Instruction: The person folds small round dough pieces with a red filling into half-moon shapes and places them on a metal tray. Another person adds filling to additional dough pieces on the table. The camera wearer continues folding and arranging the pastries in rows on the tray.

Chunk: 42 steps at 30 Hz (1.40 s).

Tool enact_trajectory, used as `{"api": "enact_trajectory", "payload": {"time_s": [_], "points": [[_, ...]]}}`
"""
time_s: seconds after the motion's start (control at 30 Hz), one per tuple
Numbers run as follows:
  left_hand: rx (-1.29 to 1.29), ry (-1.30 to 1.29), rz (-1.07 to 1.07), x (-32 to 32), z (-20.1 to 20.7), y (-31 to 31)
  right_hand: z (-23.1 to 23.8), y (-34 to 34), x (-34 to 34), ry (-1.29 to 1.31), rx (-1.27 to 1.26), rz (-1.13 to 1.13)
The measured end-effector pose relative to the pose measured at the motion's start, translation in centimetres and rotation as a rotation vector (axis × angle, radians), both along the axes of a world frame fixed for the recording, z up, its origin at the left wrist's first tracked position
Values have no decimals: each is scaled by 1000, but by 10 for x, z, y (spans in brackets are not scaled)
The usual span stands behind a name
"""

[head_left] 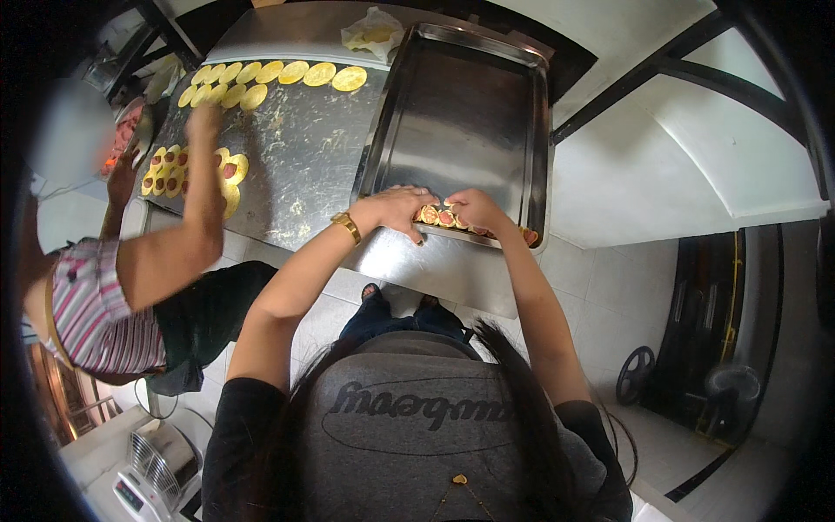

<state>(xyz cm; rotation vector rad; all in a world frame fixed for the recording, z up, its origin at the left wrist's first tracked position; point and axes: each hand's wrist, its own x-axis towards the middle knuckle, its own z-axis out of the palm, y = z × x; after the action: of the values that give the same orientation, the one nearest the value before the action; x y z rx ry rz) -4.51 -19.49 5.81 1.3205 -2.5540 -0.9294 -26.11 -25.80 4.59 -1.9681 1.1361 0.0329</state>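
Observation:
A large metal tray (546, 130) lies in front of me, with a row of small filled dough rolls (446, 218) along its near edge. The rolls are pale yellow with reddish filling at their ends. My left hand (396, 209) reaches over the tray's near left corner, its fingers stretched out and its thumb apart, beside the row's left end. My right hand (477, 209) is closed at the row, fingertips pressed together on a roll. Its palm and fingers partly hide the rolls beneath.
Flat dough rounds (294, 72) line the far side of the metal worktable (304, 157). Other rounds with reddish filling (170, 165) lie at its left. A co-worker's arm (196, 200) reaches over them. Crumpled paper (374, 33) sits beyond; a scale (143, 491) stands lower left.

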Motion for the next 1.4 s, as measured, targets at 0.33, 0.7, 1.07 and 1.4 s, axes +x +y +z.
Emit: {"api": "enact_trajectory", "payload": {"time_s": [0.33, 0.7, 1.07, 1.4], "points": [[48, -33, -31, -23, 2, -8, -7, -7, -17, 287, -147, 37], [-8, 17, -20, -33, -1, -9, -3, -3, -25, 218, -280, 72], [15, -59, -51, -32, -9, -13, 12, 1, -21, 165, -107, 48], [26, 49, -53, -42, -4, -12, 23, -10, -33, 322, -135, 87]]}}
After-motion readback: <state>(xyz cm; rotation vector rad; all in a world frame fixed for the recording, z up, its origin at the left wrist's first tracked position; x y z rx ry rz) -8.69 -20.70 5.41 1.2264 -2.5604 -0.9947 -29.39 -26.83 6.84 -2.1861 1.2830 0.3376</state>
